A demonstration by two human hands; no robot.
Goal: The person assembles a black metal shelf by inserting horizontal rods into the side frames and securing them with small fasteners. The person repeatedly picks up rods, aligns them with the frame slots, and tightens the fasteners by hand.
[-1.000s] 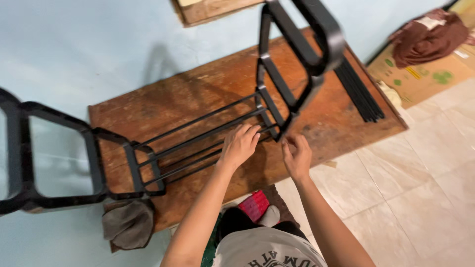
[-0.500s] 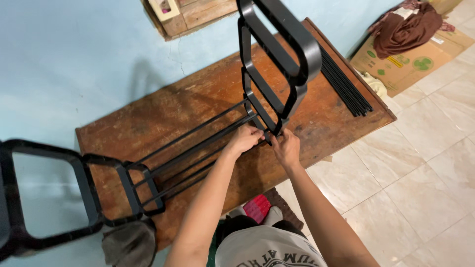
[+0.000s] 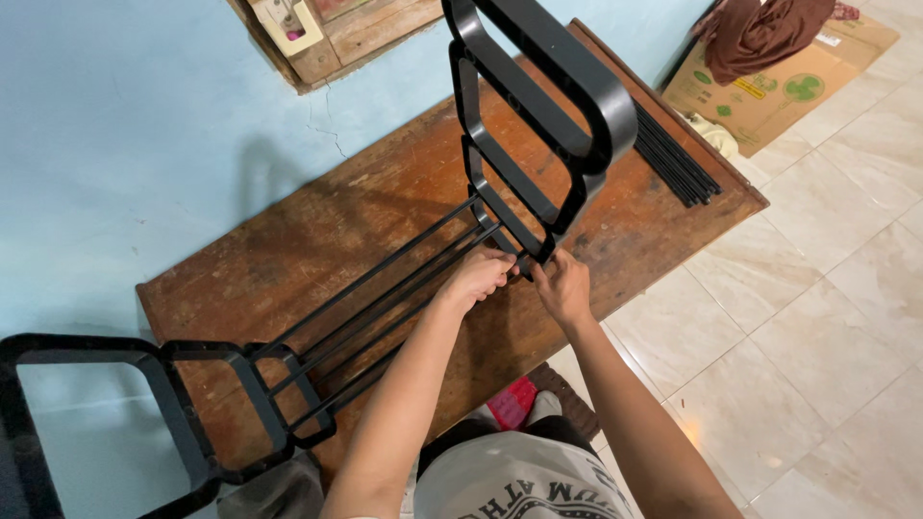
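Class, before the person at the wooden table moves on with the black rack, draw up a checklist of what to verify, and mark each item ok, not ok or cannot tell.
1. Both hands at the joint: left hand and right hand meet at the foot of the upright side frame. Ok.
2. Rods run between the upright frame and the other side frame. Ok.
3. The rod end at the fingers seated in its hole: hidden by the hands. Cannot tell.
4. Rack resting on the wooden table: the other frame hangs past the table's end. Not ok.
5. Spare rods within reach on the table. Ok.
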